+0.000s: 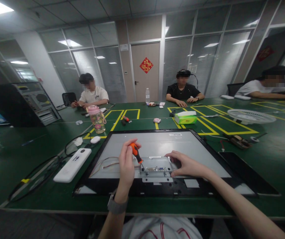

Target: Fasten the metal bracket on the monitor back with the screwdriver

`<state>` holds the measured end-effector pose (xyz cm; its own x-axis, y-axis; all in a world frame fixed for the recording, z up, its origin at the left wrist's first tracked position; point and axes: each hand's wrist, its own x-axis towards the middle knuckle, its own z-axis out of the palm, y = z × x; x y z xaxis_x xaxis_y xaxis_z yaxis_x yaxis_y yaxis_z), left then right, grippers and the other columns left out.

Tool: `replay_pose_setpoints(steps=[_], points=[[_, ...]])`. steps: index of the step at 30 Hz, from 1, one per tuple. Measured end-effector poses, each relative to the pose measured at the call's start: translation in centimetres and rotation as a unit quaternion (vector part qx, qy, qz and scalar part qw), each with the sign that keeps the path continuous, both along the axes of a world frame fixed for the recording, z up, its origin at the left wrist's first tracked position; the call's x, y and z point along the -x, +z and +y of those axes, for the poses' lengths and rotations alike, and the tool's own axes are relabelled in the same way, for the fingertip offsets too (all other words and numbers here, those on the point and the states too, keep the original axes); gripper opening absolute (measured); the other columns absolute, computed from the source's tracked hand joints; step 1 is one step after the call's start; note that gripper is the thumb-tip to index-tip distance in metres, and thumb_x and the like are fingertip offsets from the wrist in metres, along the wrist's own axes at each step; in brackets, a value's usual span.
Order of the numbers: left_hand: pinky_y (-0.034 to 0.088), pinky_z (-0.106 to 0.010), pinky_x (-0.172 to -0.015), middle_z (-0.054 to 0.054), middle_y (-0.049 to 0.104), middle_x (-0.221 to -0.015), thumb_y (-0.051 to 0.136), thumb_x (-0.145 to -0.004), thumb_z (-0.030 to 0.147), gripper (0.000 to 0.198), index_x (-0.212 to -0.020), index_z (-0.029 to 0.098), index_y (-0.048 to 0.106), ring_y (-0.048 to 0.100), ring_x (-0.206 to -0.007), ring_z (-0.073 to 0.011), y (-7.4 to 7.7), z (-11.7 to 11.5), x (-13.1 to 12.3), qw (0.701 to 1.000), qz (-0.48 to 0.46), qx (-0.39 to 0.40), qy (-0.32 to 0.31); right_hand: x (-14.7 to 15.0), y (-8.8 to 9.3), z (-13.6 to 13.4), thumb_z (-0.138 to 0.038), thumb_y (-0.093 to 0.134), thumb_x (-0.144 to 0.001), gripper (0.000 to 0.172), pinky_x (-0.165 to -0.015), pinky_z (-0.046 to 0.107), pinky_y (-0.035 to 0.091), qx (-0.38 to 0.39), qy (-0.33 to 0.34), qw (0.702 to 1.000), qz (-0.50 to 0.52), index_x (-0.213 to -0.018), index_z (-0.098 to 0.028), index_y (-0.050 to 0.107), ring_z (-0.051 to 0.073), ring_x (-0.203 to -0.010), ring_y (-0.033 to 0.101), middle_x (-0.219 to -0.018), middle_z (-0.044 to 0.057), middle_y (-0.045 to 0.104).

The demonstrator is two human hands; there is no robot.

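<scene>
My left hand (127, 161) is closed around the orange and black handle of a screwdriver (136, 153). Its shaft slants down to the left end of a metal bracket (157, 162) that carries video ports. The thumb and fingers of my right hand (186, 164) grip the right end of this bracket. Beneath lies a display panel (199, 149), grey-backed with a black frame, flat on the table. Thin wires (110, 162) run across the panel left of the bracket. Whether the screwdriver tip sits in a screw is too small to tell.
A white power bank (73, 165) and black cables (36, 179) lie left of the panel. Beyond stand a pink-lidded bottle (96, 119) and a green tissue pack (185, 117). At right are a dark flat panel (248, 172) and a white fan grille (251, 116). Several people sit across.
</scene>
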<state>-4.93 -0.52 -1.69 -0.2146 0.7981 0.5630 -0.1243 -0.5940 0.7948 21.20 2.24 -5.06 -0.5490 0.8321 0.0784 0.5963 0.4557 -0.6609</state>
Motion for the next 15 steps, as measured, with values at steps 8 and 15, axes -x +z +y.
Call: replay_pose_setpoints(steps=[8,15], points=[[0.048,-0.024,-0.074,-0.004,0.06,-0.089,0.052,-0.093,0.044,0.033,-0.107,0.019,0.068,0.059,-0.079,-0.0142,0.1,-0.09,-0.03,0.999,0.034,0.0,0.026,-0.14,-0.33,0.09,-0.044,0.081,-0.064,0.069,-0.078,0.033,0.045,-0.013,0.005,1.0,0.007,-0.124,-0.019,0.059,0.022,-0.088,0.054,-0.095,0.003,0.052],[0.047,-0.023,-0.072,-0.004,0.059,-0.091,0.062,-0.086,0.046,0.029,-0.09,0.018,0.069,0.058,-0.078,-0.0135,0.14,-0.11,-0.07,0.997,0.05,-0.029,0.051,-0.05,0.11,-0.12,-0.044,0.08,-0.066,0.068,-0.079,0.034,0.045,-0.007,0.007,1.0,0.002,-0.125,-0.017,0.058,0.023,-0.089,0.054,-0.096,0.004,0.052]])
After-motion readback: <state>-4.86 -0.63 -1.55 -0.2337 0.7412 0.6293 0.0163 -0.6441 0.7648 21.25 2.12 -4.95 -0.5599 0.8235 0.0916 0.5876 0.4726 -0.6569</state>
